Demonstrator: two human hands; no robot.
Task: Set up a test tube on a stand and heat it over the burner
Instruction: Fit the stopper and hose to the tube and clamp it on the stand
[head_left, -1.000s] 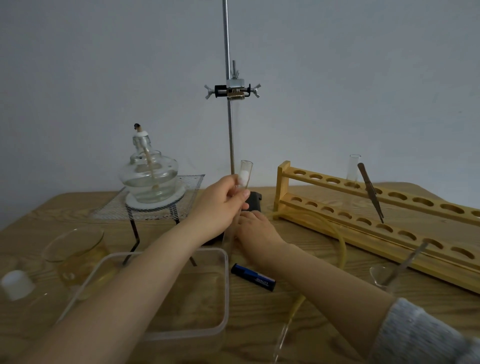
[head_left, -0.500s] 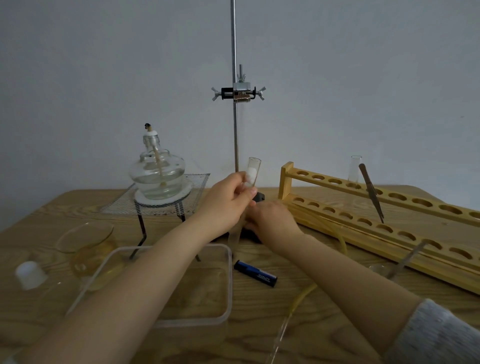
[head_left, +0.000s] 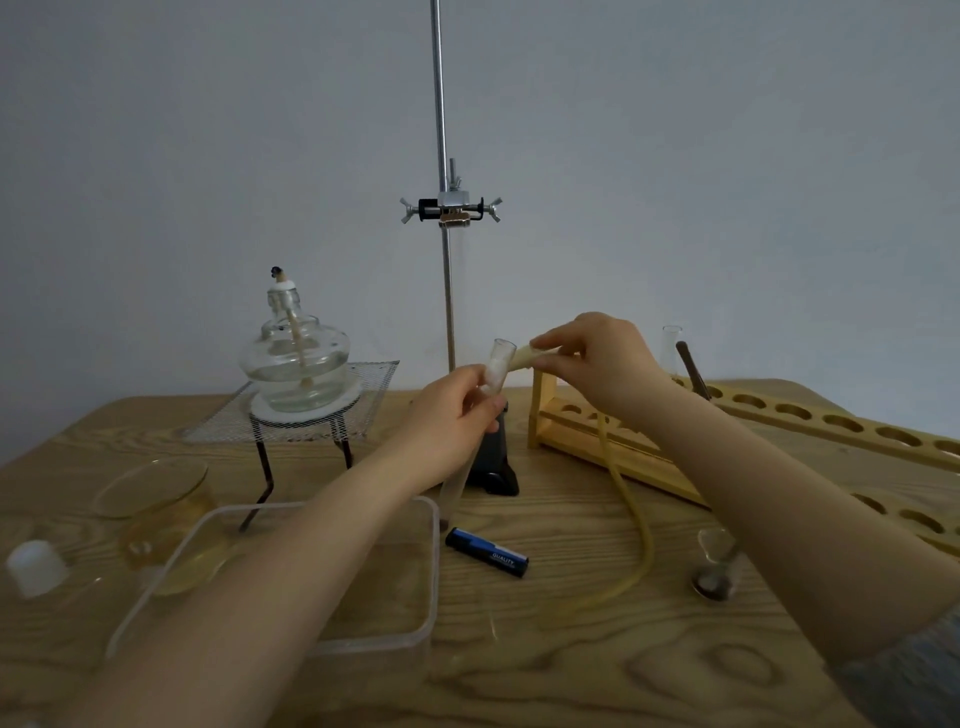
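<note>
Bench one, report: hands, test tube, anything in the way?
Left hand grips test tube, tilted. Right hand pinches stopper end of rubber tubing at tube mouth. Clamp empty. Burner unlit.

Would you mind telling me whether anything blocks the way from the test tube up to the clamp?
Nothing visible does: the test tube in the left hand sits below the clamp, with open air between.

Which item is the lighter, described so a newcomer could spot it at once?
Start at the tall metal stand rod at the table's middle and drop to its black base. Just in front of that base, right of the clear plastic tub, lies the lighter flat on the wood. It is the only dark blue and black stick there, with white lettering.
</note>
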